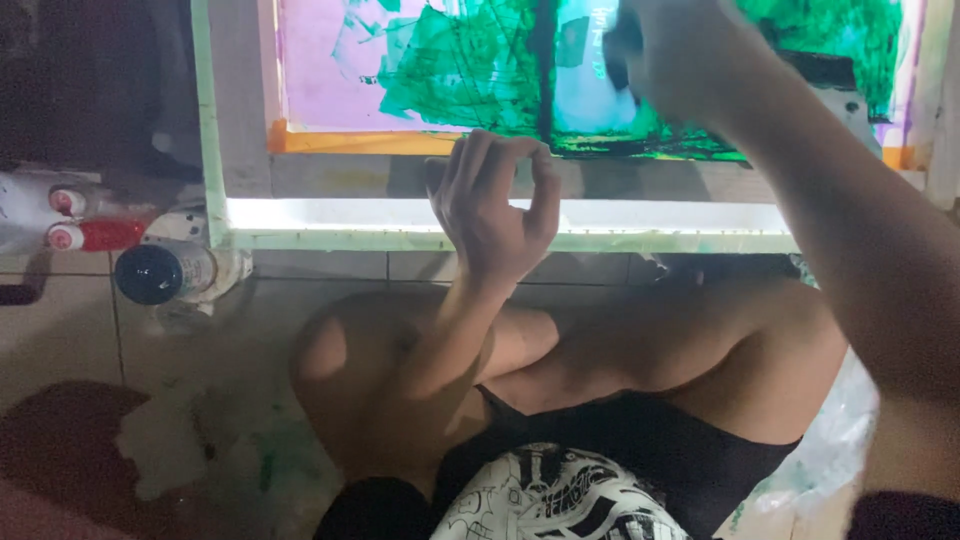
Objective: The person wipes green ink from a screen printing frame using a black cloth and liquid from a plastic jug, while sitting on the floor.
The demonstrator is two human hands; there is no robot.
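- The right hand (672,55) is raised against the wooden-framed screen with pink mesh smeared in green ink (450,70), fingers curled around a small dark object (622,50) pressed to the mesh — too blurred to tell what it is.
- The left hand (492,215) hangs in front of the frame's pale lower rail (400,215), fingers loosely curled with thumb and forefinger nearly meeting; it holds nothing.
- The screen stands upright at the top of the view, propped on the tiled floor (60,330) ahead of the person's folded knees.
- To the left, near the frame's corner, a dark round-ended bottle (160,272) lies on its side, just beside two red-capped containers (85,220).
- Green and whitish stains (190,430) mark the tiles beside the left knee.
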